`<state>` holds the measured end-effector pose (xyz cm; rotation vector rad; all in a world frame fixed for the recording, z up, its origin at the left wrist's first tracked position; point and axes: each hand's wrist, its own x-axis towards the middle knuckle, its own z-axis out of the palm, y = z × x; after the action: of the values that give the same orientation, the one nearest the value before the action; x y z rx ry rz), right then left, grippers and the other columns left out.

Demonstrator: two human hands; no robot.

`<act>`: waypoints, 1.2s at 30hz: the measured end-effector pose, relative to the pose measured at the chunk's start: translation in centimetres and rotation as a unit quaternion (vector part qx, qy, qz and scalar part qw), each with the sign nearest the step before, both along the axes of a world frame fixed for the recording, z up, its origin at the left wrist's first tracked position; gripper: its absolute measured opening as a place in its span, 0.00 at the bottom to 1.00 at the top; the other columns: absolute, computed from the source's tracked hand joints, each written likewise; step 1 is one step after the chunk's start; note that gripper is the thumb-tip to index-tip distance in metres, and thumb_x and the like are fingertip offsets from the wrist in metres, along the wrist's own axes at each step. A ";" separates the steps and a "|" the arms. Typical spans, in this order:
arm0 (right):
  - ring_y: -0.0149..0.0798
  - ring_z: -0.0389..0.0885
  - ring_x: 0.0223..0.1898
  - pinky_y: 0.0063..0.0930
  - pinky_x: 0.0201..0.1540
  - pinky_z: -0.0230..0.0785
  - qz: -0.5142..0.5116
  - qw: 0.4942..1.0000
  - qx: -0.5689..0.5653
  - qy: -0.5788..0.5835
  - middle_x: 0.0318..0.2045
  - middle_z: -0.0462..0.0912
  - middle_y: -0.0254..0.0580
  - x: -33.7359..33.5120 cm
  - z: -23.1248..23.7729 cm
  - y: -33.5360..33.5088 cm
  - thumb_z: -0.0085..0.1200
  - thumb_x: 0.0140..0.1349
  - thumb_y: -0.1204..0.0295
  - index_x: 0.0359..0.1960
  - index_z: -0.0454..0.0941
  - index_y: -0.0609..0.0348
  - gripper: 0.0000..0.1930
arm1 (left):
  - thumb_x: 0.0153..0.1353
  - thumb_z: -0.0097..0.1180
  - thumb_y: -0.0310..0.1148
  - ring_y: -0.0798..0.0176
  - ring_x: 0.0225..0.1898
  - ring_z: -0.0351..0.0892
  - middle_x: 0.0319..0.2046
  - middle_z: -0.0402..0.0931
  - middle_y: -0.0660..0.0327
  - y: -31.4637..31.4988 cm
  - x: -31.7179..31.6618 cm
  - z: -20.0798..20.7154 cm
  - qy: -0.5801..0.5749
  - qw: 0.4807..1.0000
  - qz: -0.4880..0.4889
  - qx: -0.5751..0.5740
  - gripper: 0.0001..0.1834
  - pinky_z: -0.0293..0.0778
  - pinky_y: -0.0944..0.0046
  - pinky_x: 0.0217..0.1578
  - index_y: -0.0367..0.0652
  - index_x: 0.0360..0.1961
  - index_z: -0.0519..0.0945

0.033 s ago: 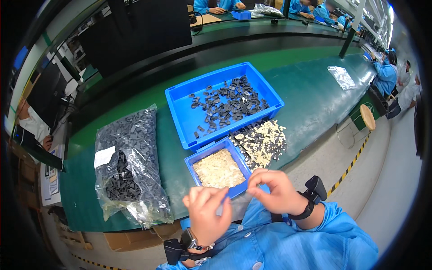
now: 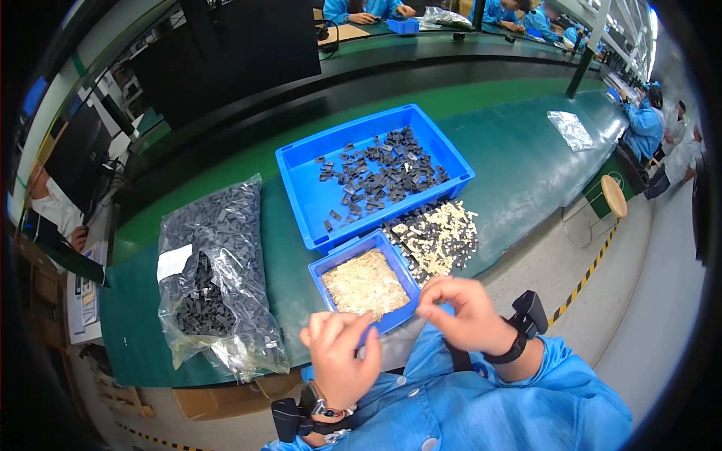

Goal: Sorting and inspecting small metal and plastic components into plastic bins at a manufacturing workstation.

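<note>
My left hand (image 2: 340, 357) is at the near edge of the small blue bin, its fingers curled and its thumb and forefinger apart with nothing visible between them. Off that bin's near right corner, my right hand (image 2: 470, 319) has thumb and forefinger closed in a pinch; what they hold, if anything, is too small to make out. Pale, thin strips (image 2: 365, 279) fill the small blue bin (image 2: 322, 264). Right of it, cream-coloured pieces (image 2: 440, 252) lie heaped among small dark parts on the table. Behind stands a large blue tray (image 2: 301, 210) with many black parts (image 2: 391, 169).
On the left lies a clear plastic bag (image 2: 226, 278) full of dark parts. The green table (image 2: 519, 161) carries a flat clear bag (image 2: 570, 130) farther right. A round wooden stool (image 2: 614, 197) stands beyond the table edge. People in blue work at the far bench.
My left hand has shifted slightly left. My right hand's pinched fingertips have moved a little up and away, so the gap between the hands is wider.
</note>
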<state>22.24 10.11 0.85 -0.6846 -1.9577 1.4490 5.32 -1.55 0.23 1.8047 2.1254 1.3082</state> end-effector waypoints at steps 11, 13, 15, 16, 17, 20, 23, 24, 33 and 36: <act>0.16 0.69 0.23 0.13 0.24 0.60 -0.088 0.986 -0.080 -0.120 0.21 0.78 0.24 -0.5 -2.3 3.7 0.61 0.60 0.74 0.25 0.78 0.60 0.07 | 0.46 0.62 0.29 0.59 0.39 0.70 0.30 0.75 0.67 -0.1 -0.6 -2.3 0.037 0.998 0.058 -0.001 0.12 0.53 0.54 0.40 0.45 0.36 0.85; 0.16 0.69 0.23 0.13 0.24 0.60 -0.096 0.985 -0.087 -0.109 0.21 0.78 0.25 -0.7 -2.6 3.8 0.62 0.59 0.74 0.24 0.78 0.60 0.08 | 0.46 0.62 0.28 0.59 0.39 0.70 0.31 0.76 0.66 -0.1 -0.6 -2.1 0.044 0.998 0.053 -0.005 0.12 0.53 0.55 0.41 0.43 0.36 0.84; 0.16 0.69 0.23 0.13 0.24 0.60 -0.098 0.985 -0.091 -0.109 0.21 0.79 0.26 -0.7 -2.4 3.8 0.62 0.59 0.73 0.24 0.78 0.60 0.08 | 0.47 0.62 0.27 0.58 0.39 0.70 0.32 0.76 0.64 -0.1 -0.6 -2.1 0.051 0.998 0.048 -0.009 0.13 0.54 0.57 0.41 0.41 0.37 0.84; 0.16 0.68 0.22 0.14 0.24 0.60 -0.099 0.984 -0.095 -0.109 0.21 0.79 0.26 -0.7 -2.4 3.8 0.63 0.59 0.73 0.23 0.78 0.60 0.08 | 0.47 0.62 0.27 0.59 0.39 0.70 0.32 0.77 0.64 -0.1 -0.6 -2.1 0.048 0.998 0.049 -0.008 0.13 0.54 0.57 0.41 0.41 0.37 0.84; 0.16 0.68 0.22 0.14 0.24 0.60 -0.099 0.985 -0.095 -0.109 0.21 0.79 0.26 -0.8 -2.4 3.8 0.63 0.59 0.73 0.23 0.78 0.60 0.08 | 0.47 0.62 0.27 0.59 0.39 0.70 0.32 0.77 0.64 -0.1 -0.5 -2.2 0.045 0.998 0.049 -0.007 0.13 0.54 0.57 0.41 0.41 0.37 0.84; 0.16 0.69 0.22 0.15 0.24 0.61 -0.103 0.984 -0.089 -0.114 0.20 0.78 0.26 -1.0 -2.5 3.7 0.64 0.57 0.71 0.22 0.79 0.60 0.09 | 0.47 0.62 0.28 0.58 0.39 0.70 0.32 0.77 0.64 -0.2 -0.4 -2.4 0.043 0.998 0.053 -0.009 0.13 0.54 0.56 0.41 0.41 0.37 0.84; 0.17 0.69 0.22 0.17 0.24 0.61 -0.109 0.982 -0.084 -0.129 0.19 0.78 0.27 -1.1 -2.2 3.6 0.65 0.56 0.70 0.21 0.78 0.60 0.11 | 0.47 0.62 0.28 0.58 0.39 0.70 0.31 0.77 0.64 -0.2 -0.4 -2.5 0.045 0.997 0.055 -0.008 0.13 0.54 0.56 0.42 0.41 0.37 0.84; 0.18 0.70 0.21 0.17 0.23 0.63 -0.108 0.983 -0.069 -0.131 0.18 0.78 0.28 -1.0 -2.4 3.7 0.65 0.56 0.70 0.22 0.78 0.62 0.10 | 0.47 0.62 0.28 0.58 0.39 0.70 0.31 0.77 0.64 -0.1 -0.4 -2.6 0.045 0.997 0.054 -0.008 0.13 0.54 0.56 0.42 0.41 0.37 0.84; 0.20 0.70 0.20 0.19 0.22 0.65 -0.135 0.978 0.006 -0.159 0.17 0.76 0.29 -1.1 -1.8 3.8 0.68 0.52 0.71 0.22 0.76 0.62 0.12 | 0.46 0.61 0.28 0.57 0.39 0.70 0.31 0.76 0.62 0.0 -0.4 -2.6 0.067 0.996 0.058 -0.011 0.14 0.54 0.56 0.41 0.40 0.37 0.84; 0.22 0.71 0.21 0.20 0.24 0.66 -0.152 0.975 0.050 -0.152 0.18 0.76 0.31 -0.8 -2.0 3.7 0.68 0.51 0.71 0.23 0.76 0.62 0.11 | 0.45 0.61 0.28 0.57 0.39 0.70 0.31 0.76 0.62 0.0 -0.5 -2.7 0.063 0.996 0.057 -0.012 0.14 0.54 0.56 0.41 0.40 0.37 0.84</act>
<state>21.46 13.78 -1.15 -1.1583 -2.0232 1.1034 4.79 -1.51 -2.47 1.8282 2.3310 1.2166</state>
